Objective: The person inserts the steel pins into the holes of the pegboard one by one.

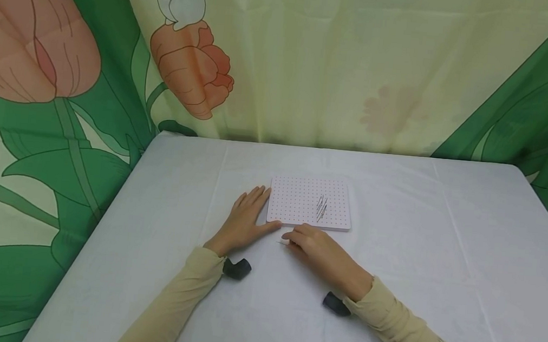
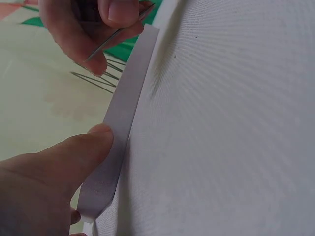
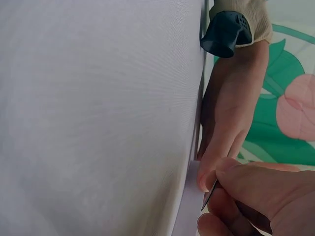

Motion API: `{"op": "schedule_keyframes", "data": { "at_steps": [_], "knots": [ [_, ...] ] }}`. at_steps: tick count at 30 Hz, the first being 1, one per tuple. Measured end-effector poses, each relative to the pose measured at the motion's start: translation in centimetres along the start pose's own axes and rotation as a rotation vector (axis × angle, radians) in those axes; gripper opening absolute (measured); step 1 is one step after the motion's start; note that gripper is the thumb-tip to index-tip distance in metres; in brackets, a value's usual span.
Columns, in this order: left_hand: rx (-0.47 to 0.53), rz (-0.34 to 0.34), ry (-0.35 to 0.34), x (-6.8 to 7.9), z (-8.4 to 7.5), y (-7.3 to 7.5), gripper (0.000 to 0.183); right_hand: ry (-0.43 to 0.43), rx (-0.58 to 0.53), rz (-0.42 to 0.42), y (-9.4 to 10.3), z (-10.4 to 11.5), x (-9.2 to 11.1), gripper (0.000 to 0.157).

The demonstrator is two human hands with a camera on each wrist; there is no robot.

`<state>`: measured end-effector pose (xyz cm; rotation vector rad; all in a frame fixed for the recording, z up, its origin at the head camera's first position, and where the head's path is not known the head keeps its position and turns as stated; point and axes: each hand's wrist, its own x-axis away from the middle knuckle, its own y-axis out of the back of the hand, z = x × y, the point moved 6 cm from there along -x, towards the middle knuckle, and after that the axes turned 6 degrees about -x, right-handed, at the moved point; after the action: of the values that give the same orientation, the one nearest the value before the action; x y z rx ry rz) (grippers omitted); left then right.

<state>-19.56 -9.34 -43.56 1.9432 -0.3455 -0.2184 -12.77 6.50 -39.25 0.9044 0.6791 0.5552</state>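
A white board with a grid of small holes lies on the table. Several thin metal needles stick up at a slant from its right half. My left hand lies spread at the board's left side, fingertips at that edge and thumb against the front edge. Just in front of the board, my right hand pinches a slim metal needle between thumb and fingers. The left wrist view shows this needle close above the board's edge, near the standing ones.
A white cloth covers the table. Behind it hangs a curtain printed with flowers, leaves and a carrot. Dark wrist devices sit below the left cuff and the right cuff.
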Motion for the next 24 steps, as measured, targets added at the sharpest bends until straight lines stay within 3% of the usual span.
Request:
{"op": "schedule_keyframes", "data": {
  "at_steps": [13, 24],
  "knots": [
    [0.007, -0.006, -0.012, 0.0, 0.0, 0.1, 0.091, -0.02, -0.044, -0.055, 1.0, -0.4, 0.6, 0.009],
    [-0.018, 0.009, 0.012, -0.1, 0.0, -0.2, 0.091, -0.034, -0.031, -0.214, 2.3, -1.2, 1.7, 0.011]
  ]
}}
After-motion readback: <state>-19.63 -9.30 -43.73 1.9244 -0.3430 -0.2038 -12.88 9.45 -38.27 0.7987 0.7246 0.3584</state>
